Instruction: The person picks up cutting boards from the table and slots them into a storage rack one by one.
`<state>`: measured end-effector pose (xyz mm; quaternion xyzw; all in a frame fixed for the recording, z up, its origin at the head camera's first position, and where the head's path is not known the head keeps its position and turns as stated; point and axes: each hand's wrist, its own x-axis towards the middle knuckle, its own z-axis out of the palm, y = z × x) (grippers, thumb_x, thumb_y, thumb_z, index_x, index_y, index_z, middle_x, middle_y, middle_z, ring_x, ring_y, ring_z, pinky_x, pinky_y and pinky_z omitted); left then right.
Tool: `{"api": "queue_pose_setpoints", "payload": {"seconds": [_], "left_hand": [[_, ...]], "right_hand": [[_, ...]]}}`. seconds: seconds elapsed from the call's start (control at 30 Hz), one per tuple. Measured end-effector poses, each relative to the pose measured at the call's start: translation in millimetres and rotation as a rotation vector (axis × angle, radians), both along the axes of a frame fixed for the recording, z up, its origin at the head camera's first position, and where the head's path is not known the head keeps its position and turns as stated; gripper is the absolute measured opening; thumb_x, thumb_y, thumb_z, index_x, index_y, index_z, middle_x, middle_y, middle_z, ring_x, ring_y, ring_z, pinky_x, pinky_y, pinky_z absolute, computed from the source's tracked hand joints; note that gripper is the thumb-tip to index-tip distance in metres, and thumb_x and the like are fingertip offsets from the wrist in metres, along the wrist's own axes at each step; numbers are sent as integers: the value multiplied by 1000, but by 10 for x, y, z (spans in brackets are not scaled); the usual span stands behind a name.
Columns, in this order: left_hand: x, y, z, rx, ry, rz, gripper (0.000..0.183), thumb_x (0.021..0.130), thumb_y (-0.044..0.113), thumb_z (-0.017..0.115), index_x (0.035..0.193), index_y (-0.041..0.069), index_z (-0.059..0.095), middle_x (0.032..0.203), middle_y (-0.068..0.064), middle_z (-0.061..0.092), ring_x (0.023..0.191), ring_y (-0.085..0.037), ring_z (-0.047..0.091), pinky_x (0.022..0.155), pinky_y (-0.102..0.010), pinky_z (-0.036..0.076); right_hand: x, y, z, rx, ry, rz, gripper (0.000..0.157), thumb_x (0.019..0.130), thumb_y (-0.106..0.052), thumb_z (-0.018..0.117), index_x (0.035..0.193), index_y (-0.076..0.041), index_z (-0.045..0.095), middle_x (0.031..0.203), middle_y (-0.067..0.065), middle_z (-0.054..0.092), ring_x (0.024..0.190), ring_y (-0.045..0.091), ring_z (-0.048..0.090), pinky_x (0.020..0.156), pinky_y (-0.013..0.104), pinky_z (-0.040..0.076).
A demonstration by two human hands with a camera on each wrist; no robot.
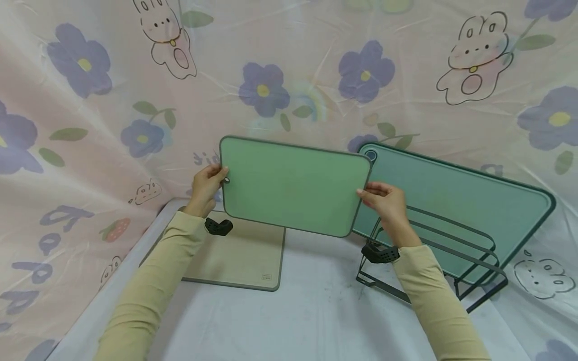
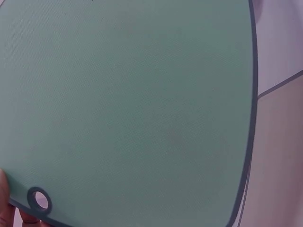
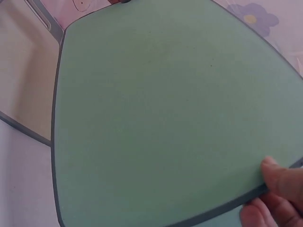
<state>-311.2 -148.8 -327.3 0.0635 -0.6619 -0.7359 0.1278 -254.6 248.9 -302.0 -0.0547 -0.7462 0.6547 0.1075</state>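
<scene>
Both hands hold up a green cutting board (image 1: 295,185) with a dark grey rim, tilted toward the head camera above the table. My left hand (image 1: 207,188) pinches its left edge beside a small round hole, which shows plainly in the left wrist view. The right hand (image 1: 386,203) grips the opposite edge, thumb (image 3: 279,177) on the front face and fingers behind. On the table, partly behind the left forearm, lies a beige cutting board (image 1: 239,255). A larger green board (image 1: 451,200) leans upright in a black wire rack (image 1: 478,255) at the right.
The white table (image 1: 311,306) spreads below the hands. A curtain (image 1: 298,45) printed with flowers and rabbits hangs behind and at the left. The rack stands close by the right forearm, its bars partly hidden by the sleeve (image 1: 433,301).
</scene>
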Motion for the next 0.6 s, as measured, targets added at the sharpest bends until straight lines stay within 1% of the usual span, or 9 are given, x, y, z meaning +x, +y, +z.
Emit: {"api": "queue_pose_setpoints", "payload": {"seconds": [0.13, 0.23, 0.37, 0.6], "left_hand": [[-55, 65, -8, 17, 23, 1, 33, 96, 17, 63, 121, -3, 57, 102, 1, 54, 89, -9, 50, 87, -29, 43], [-105, 115, -27, 20, 29, 2, 31, 95, 16, 64, 119, -2, 58, 102, 1, 54, 89, -9, 50, 86, -28, 43], [-162, 176, -53, 7, 26, -11, 33, 95, 17, 64, 122, -3, 58, 103, 0, 55, 89, -10, 51, 87, -29, 44], [-231, 263, -82, 11, 25, -45, 39, 96, 16, 64, 127, -5, 56, 108, -2, 54, 92, -11, 51, 88, -29, 44]], "right_hand": [[-6, 60, 6, -10, -6, -15, 42, 84, -8, 77, 119, 6, 59, 85, -7, 65, 78, 5, 64, 76, 23, 54], [0, 110, 6, 18, -14, -19, 45, 84, -9, 77, 122, 6, 58, 86, -7, 65, 78, 4, 64, 78, 24, 53], [19, 168, 14, 63, -20, -26, 48, 85, -11, 76, 125, 7, 56, 85, -9, 65, 79, 3, 64, 79, 24, 53], [62, 254, 34, 61, -17, -38, 47, 85, -10, 76, 124, 9, 56, 81, -11, 65, 76, 3, 64, 78, 24, 53]]}}
